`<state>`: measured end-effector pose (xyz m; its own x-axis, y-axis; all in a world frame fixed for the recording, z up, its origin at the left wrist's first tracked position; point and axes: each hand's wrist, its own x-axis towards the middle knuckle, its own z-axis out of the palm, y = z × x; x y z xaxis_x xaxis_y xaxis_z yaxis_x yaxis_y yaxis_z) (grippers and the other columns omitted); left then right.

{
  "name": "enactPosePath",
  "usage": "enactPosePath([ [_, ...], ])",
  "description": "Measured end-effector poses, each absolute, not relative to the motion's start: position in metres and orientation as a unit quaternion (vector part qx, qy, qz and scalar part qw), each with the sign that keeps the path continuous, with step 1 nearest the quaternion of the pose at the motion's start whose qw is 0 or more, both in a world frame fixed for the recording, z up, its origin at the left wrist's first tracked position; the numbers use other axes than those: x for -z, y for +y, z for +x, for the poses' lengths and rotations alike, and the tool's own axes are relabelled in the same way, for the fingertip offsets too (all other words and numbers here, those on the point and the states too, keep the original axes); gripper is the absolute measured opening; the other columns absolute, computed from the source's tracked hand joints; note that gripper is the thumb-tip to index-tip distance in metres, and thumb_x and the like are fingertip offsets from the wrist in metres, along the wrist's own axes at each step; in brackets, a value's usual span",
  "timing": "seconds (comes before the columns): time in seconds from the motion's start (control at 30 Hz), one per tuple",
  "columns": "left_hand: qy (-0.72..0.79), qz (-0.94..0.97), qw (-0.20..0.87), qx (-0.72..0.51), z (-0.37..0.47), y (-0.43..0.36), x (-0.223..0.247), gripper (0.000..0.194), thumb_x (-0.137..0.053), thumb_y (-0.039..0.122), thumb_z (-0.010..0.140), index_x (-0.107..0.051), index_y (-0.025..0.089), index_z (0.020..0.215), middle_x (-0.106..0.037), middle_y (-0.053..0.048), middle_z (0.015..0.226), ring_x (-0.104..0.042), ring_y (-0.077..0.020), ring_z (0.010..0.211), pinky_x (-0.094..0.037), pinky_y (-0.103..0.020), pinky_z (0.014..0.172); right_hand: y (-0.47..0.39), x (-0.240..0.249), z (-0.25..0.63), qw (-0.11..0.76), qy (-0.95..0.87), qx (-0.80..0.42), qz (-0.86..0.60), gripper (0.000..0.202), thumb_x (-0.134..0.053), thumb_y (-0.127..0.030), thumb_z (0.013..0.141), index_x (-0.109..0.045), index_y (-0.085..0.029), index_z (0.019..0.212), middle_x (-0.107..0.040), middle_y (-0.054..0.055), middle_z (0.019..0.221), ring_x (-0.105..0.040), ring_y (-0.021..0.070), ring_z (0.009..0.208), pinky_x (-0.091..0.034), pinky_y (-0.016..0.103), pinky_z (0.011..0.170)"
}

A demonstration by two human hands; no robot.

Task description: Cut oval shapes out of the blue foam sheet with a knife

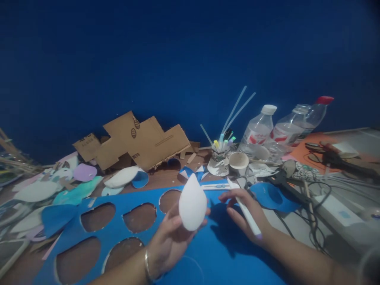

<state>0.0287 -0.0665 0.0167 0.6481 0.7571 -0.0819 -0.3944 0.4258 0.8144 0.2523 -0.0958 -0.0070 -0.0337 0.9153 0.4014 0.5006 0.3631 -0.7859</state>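
My left hand [175, 241], with a silver bangle at the wrist, holds up a white teardrop-shaped piece [192, 204], its pointed end upward. To the right, my right hand [246, 213] has its fingers partly curled around a white marker [248, 217] with a purple end. The marker slants across the hand. Both hands are above a blue sheet [219, 245] with several rounded holes cut out of its left part. Near the bottom, a faint curved line is drawn on the sheet. A white-and-blue utility knife [216, 186] lies at the sheet's far edge.
Cut pieces [38, 192] are heaped at the left. Brown cardboard [142, 140] leans at the back. A pen cup [219, 158], a paper roll [238, 163] and plastic bottles [258, 130] stand at the back right. Black cables [311, 221] tangle at the right.
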Motion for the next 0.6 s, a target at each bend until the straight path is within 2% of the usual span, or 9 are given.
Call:
enactPosePath([
  [0.07, 0.211, 0.331, 0.856, -0.336, 0.0268, -0.0649, -0.0194, 0.060, -0.047, 0.043, 0.071, -0.036, 0.019, 0.125, -0.046, -0.013, 0.127, -0.048, -0.0292, 0.112, -0.032, -0.046, 0.098, -0.0943, 0.0064, 0.2520, 0.466, -0.675, -0.225, -0.525, 0.018, -0.051, -0.024, 0.080, -0.048, -0.023, 0.098, -0.059, 0.005, 0.094, -0.058, 0.0169, 0.079, -0.048, 0.031, 0.070],
  [0.23, 0.152, 0.239, 0.900, -0.333, 0.0258, -0.0647, -0.0222, 0.070, -0.044, 0.034, 0.064, -0.031, 0.016, 0.131, -0.049, -0.013, 0.125, -0.047, -0.0299, 0.114, -0.028, -0.047, 0.101, -0.0888, 0.0108, 0.2527, 0.500, -0.623, -0.276, -0.534, 0.015, -0.048, -0.025, 0.082, -0.046, -0.024, 0.097, -0.058, 0.004, 0.091, -0.058, 0.0172, 0.084, -0.048, 0.029, 0.071],
  [0.6, 0.093, 0.196, 0.923, -0.317, 0.0257, -0.0641, -0.0202, 0.066, -0.043, 0.030, 0.063, -0.036, 0.015, 0.127, -0.048, -0.012, 0.126, -0.043, -0.0289, 0.117, -0.023, -0.045, 0.103, -0.0891, 0.0114, 0.2534, 0.489, -0.610, -0.288, -0.553, 0.013, -0.048, -0.027, 0.083, -0.047, -0.025, 0.096, -0.058, 0.003, 0.091, -0.057, 0.0172, 0.084, -0.046, 0.030, 0.074],
])
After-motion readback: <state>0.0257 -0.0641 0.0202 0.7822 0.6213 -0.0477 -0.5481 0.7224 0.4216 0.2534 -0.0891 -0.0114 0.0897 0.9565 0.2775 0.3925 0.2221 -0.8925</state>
